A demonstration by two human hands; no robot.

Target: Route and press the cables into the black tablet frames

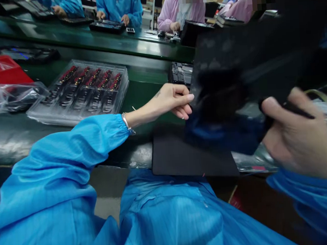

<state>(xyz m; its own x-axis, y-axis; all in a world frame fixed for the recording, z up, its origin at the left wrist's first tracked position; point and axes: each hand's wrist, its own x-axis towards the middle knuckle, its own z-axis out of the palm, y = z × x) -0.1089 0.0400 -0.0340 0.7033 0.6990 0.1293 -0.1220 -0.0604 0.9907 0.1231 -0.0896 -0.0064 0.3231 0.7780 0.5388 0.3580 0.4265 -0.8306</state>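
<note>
A large dark panel (222, 82), glossy and blurred by motion, is tilted up above the bench at the right. My left hand (177, 101) pinches its left edge between thumb and fingers. At its lower right, my right hand (299, 132) is closed on the same panel, with the thumb toward its face; a small dark item seems to lie between these fingers, too blurred to name. Beneath the panel a flat black mat (182, 158) lies at the bench's front edge.
Stacked clear trays (78, 90) with red-and-black parts stand left, beside a red bin (5, 75) and plastic bag (12, 96). Behind the panel is a tray of dark parts (181, 72). Several people in blue and pink work across the green bench (144, 88).
</note>
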